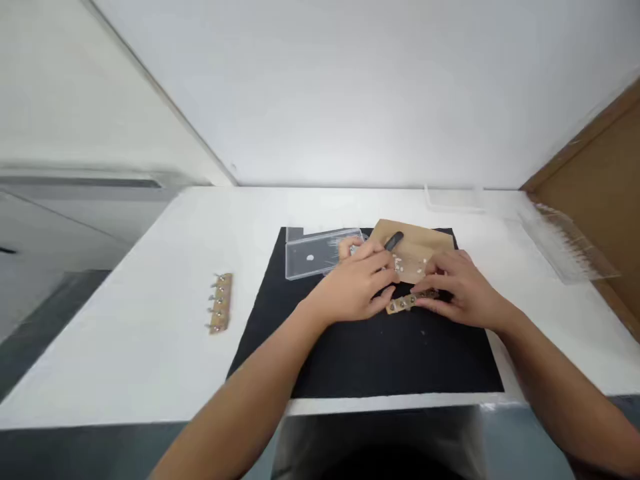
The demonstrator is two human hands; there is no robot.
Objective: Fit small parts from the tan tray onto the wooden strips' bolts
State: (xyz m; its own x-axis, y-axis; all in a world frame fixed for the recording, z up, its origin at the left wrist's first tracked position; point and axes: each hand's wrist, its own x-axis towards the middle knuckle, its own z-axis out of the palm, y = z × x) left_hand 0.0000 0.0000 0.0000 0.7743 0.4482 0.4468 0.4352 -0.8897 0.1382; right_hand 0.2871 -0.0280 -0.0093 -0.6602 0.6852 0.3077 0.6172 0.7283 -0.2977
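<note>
A narrow tan strip with round metal fittings (402,304) lies at a slant over the black mat (370,363). My right hand (456,287) pinches its right part between thumb and fingers, covering that end. Close to the strip's left end is my left hand (357,283), its fingers curled and closed; whatever is between them is too small or hidden to name. A black-handled tool (394,241) sticks out beyond the left fingers, its lower part hidden. Small white pieces (399,264) are scattered on brown paper (415,237) between and behind the hands.
A clear plastic box (305,267) with thin pins and a white bit stands on the mat at left. A second tan strip with metal fittings (221,303) lies on the white table (150,333). Clear trays (570,243) stand far right, beside a brown panel (595,180).
</note>
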